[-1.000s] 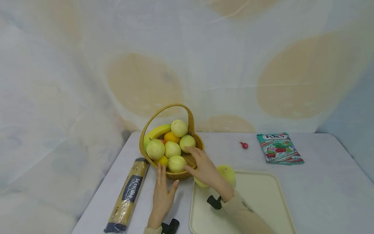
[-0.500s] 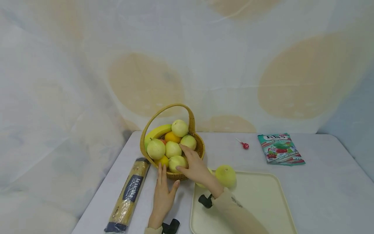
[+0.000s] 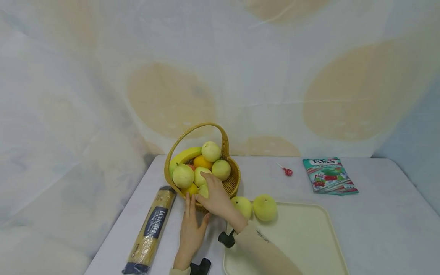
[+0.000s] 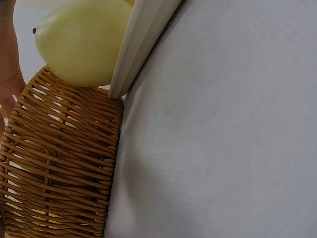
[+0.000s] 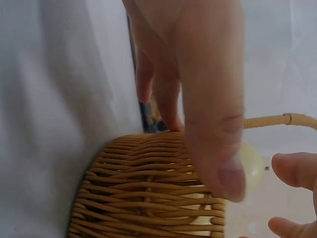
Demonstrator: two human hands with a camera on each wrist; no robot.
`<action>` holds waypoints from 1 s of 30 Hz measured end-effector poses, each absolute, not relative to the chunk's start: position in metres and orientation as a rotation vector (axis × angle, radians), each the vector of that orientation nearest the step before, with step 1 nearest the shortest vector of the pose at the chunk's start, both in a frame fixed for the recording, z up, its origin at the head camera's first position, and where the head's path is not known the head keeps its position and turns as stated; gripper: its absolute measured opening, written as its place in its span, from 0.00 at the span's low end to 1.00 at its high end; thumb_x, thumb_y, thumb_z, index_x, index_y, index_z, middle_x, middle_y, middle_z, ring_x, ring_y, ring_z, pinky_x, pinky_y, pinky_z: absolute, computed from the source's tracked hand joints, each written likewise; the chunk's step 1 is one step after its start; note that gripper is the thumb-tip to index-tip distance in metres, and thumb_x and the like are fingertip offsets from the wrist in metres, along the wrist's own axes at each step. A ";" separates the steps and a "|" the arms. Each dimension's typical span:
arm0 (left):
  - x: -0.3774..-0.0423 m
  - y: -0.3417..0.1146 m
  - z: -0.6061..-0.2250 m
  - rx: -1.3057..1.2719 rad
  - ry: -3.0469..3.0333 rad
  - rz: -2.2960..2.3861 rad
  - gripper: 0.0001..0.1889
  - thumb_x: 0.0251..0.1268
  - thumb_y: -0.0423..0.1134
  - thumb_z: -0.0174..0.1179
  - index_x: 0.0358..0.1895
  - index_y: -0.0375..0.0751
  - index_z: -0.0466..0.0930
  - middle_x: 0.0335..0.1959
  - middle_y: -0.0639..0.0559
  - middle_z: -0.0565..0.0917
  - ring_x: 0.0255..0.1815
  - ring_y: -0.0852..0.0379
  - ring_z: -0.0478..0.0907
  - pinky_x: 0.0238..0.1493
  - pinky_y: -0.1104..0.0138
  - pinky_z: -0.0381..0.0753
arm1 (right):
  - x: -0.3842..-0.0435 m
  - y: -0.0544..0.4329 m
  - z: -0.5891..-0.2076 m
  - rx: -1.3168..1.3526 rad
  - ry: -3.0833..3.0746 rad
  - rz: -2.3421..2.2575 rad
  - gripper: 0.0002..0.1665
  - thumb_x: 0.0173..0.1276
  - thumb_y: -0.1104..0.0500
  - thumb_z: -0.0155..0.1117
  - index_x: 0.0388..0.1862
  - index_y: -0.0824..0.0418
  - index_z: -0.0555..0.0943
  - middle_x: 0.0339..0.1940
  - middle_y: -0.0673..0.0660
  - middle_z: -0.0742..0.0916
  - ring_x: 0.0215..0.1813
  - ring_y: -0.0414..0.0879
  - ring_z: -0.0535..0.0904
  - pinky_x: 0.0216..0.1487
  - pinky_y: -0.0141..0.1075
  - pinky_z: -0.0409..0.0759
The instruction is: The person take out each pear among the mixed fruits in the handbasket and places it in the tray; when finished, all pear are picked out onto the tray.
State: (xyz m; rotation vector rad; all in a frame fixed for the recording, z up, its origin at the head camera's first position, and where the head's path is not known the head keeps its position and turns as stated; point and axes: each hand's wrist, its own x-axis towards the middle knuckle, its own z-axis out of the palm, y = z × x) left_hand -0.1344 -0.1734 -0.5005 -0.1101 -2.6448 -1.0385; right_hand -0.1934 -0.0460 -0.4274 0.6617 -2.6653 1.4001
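A wicker basket [image 3: 233,179] with a tall handle holds several pale green pears [image 3: 183,175], oranges [image 3: 203,162] and a banana [image 3: 185,154]. My left hand [image 3: 191,231] has its fingers straight against the near side of the basket. My right hand [image 3: 216,198] reaches over the basket's front, partly hiding a front pear [image 3: 203,191]. In the right wrist view the right fingertips [image 5: 294,168] hang spread, apart from the pear seen there, while the left thumb [image 5: 213,148] lies along the weave. Contact with the front pear is hidden.
Two more pears [image 3: 264,208] sit at the far left corner of a cream tray [image 3: 292,236]. A pack of spaghetti [image 3: 149,233] lies left of the basket. Behind the tray lie a red lollipop [image 3: 288,172] and a green candy bag [image 3: 330,175].
My right hand has moved left, from the basket's right side to over its front pear, uncovering the two pears on the tray. The left hand stays at the basket.
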 end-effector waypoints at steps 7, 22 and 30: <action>-0.134 -0.173 -0.500 -0.118 -2.646 -1.038 0.41 0.68 0.48 0.59 0.76 0.34 0.49 0.80 0.38 0.44 0.75 0.32 0.55 0.68 0.39 0.62 | -0.200 -0.054 -0.438 0.585 -2.683 1.370 0.41 0.63 0.53 0.66 0.72 0.62 0.62 0.67 0.68 0.72 0.65 0.65 0.70 0.60 0.58 0.74; -0.134 -0.174 -0.502 -0.108 -2.639 -1.032 0.42 0.69 0.52 0.56 0.77 0.38 0.47 0.80 0.39 0.44 0.75 0.32 0.55 0.66 0.37 0.64 | -0.218 -0.056 -0.440 0.589 -2.896 1.260 0.37 0.56 0.57 0.69 0.66 0.57 0.69 0.61 0.63 0.76 0.59 0.64 0.73 0.52 0.52 0.78; -0.134 -0.173 -0.502 -0.119 -2.631 -1.022 0.42 0.69 0.52 0.57 0.77 0.38 0.47 0.80 0.38 0.44 0.74 0.31 0.56 0.65 0.36 0.64 | -0.220 -0.054 -0.439 0.602 -2.854 1.324 0.39 0.54 0.60 0.72 0.66 0.56 0.70 0.60 0.61 0.78 0.60 0.63 0.73 0.52 0.52 0.78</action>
